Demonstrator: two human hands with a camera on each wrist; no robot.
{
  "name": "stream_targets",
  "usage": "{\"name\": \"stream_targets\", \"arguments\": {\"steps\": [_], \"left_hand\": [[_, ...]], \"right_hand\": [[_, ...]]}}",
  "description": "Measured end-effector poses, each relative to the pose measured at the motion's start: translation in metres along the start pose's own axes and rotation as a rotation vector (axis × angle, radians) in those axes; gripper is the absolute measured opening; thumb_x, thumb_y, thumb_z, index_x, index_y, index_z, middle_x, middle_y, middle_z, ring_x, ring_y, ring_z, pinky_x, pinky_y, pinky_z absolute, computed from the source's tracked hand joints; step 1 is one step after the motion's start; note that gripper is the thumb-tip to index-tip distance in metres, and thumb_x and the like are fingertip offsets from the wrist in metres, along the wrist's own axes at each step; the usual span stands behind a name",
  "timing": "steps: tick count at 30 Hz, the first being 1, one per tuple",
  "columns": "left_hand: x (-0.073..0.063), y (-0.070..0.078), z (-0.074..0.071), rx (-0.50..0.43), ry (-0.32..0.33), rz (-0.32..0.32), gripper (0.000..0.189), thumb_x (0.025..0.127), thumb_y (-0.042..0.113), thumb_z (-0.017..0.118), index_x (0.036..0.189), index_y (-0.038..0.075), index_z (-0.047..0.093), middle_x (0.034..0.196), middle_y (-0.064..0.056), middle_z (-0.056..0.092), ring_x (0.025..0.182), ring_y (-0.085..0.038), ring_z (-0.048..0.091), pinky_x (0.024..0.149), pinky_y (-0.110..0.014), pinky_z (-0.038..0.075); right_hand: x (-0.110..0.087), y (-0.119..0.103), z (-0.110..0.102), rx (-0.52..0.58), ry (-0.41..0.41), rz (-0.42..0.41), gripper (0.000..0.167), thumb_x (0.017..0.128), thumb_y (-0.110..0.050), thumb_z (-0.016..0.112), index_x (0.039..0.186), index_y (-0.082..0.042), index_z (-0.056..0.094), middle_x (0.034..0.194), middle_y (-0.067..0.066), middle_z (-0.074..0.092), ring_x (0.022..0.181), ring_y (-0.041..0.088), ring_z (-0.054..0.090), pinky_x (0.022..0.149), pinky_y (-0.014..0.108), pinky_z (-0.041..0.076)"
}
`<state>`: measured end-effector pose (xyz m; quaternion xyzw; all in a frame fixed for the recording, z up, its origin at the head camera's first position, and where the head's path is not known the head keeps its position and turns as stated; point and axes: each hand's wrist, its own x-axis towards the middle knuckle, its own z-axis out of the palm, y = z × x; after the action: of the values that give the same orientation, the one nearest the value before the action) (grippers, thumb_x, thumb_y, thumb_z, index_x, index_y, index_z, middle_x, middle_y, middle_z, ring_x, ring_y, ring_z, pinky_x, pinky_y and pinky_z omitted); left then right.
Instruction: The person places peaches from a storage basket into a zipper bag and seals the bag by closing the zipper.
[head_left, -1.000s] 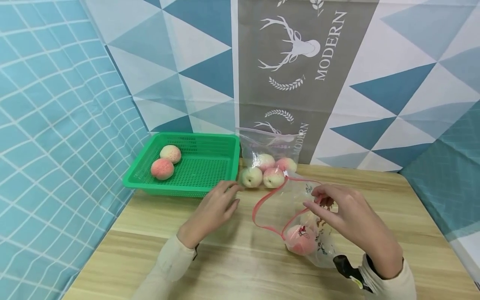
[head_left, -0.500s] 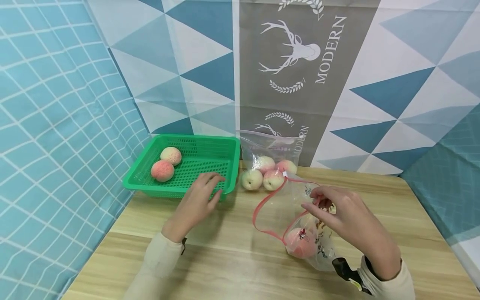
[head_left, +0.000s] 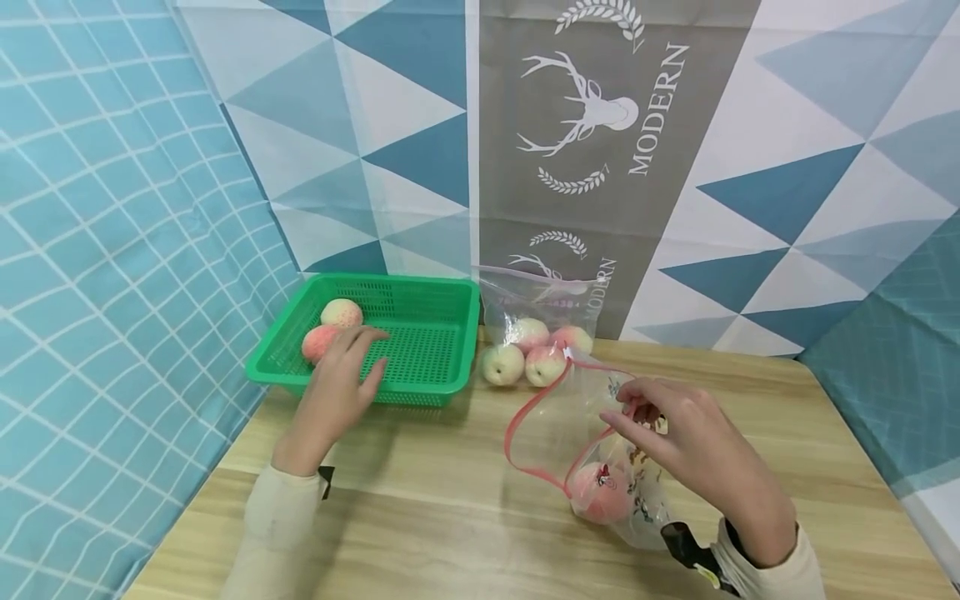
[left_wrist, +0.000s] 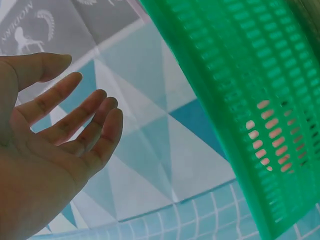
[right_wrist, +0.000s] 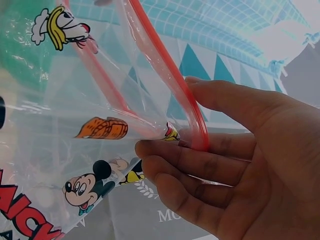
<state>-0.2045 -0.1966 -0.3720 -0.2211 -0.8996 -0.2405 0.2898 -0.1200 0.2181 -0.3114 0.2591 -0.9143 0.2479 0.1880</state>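
My left hand [head_left: 330, 400] reaches over the front rim of the green basket [head_left: 442, 389], fingers loosely spread and holding nothing. Beside its fingers lies a pink peach [head_left: 318, 342], partly covered by the hand. A paler peach [head_left: 342, 313] sits just behind. On the right, my right hand [head_left: 697, 433] holds the edge of a clear zip bag [head_left: 648, 512] with a red zip strip, its mouth standing apart toward the left. A pink peach [head_left: 602, 493] lies inside that bag. In the right wrist view, thumb and fingers grip the strip [right_wrist: 192, 112] at its end.
Behind the zip bag, a second clear bag [head_left: 517, 292] holding several pale pink peaches [head_left: 503, 365] leans against the patterned backdrop [head_left: 420, 167]. Everything stands on a wooden table [head_left: 450, 533]. A blue checked cloth [head_left: 112, 250] hangs along the left side.
My left hand has moved left, from beside the basket's right front corner to over the basket next to the peaches. The right hand stays at the bag's edge.
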Motion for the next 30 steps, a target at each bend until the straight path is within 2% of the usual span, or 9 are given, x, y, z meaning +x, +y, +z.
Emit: {"name": "stream_targets", "arguments": {"steps": [7, 13, 16, 22, 30], "left_hand": [[-0.004, -0.012, 0.005, 0.015, -0.006, -0.051, 0.033, 0.090, 0.002, 0.070, 0.121, -0.003, 0.062, 0.126, -0.024, 0.058, 0.118, -0.041, 0.054, 0.091, -0.057, 0.048], [-0.006, -0.025, 0.014, 0.142, -0.011, -0.017, 0.030, 0.089, 0.003, 0.071, 0.117, -0.006, 0.064, 0.125, -0.026, 0.057, 0.115, -0.044, 0.054, 0.094, -0.057, 0.046], [-0.006, -0.033, 0.016, 0.166, -0.031, -0.010, 0.030, 0.088, 0.003, 0.072, 0.115, -0.007, 0.064, 0.125, -0.027, 0.057, 0.113, -0.044, 0.055, 0.092, -0.057, 0.047], [-0.003, -0.047, 0.010, 0.182, -0.080, -0.035, 0.031, 0.086, 0.002, 0.074, 0.114, -0.007, 0.064, 0.119, -0.026, 0.060, 0.110, -0.043, 0.057, 0.086, -0.057, 0.049], [0.000, -0.060, 0.006, 0.184, -0.103, -0.039, 0.026, 0.086, 0.000, 0.072, 0.110, -0.008, 0.066, 0.113, -0.028, 0.061, 0.111, -0.047, 0.054, 0.085, -0.061, 0.047]], "right_hand": [[0.000, 0.002, -0.002, -0.016, 0.003, 0.006, 0.012, 0.088, -0.026, 0.077, 0.091, -0.016, 0.071, 0.075, -0.019, 0.059, 0.068, -0.003, 0.055, 0.061, 0.023, 0.050], [-0.001, 0.001, -0.004, -0.014, -0.011, 0.017, 0.011, 0.089, -0.026, 0.077, 0.092, -0.018, 0.071, 0.077, -0.018, 0.060, 0.070, -0.003, 0.055, 0.063, 0.024, 0.051], [-0.002, 0.001, -0.004, -0.016, -0.005, 0.023, 0.012, 0.089, -0.027, 0.077, 0.092, -0.017, 0.071, 0.077, -0.018, 0.060, 0.070, -0.003, 0.055, 0.063, 0.024, 0.052], [-0.003, 0.002, -0.003, -0.010, -0.017, 0.040, 0.012, 0.090, -0.028, 0.076, 0.093, -0.017, 0.071, 0.077, -0.018, 0.060, 0.070, -0.003, 0.056, 0.064, 0.025, 0.053], [-0.004, 0.002, -0.004, 0.000, -0.026, 0.052, 0.013, 0.091, -0.031, 0.074, 0.093, -0.019, 0.070, 0.077, -0.018, 0.060, 0.070, -0.003, 0.056, 0.064, 0.025, 0.052]]}}
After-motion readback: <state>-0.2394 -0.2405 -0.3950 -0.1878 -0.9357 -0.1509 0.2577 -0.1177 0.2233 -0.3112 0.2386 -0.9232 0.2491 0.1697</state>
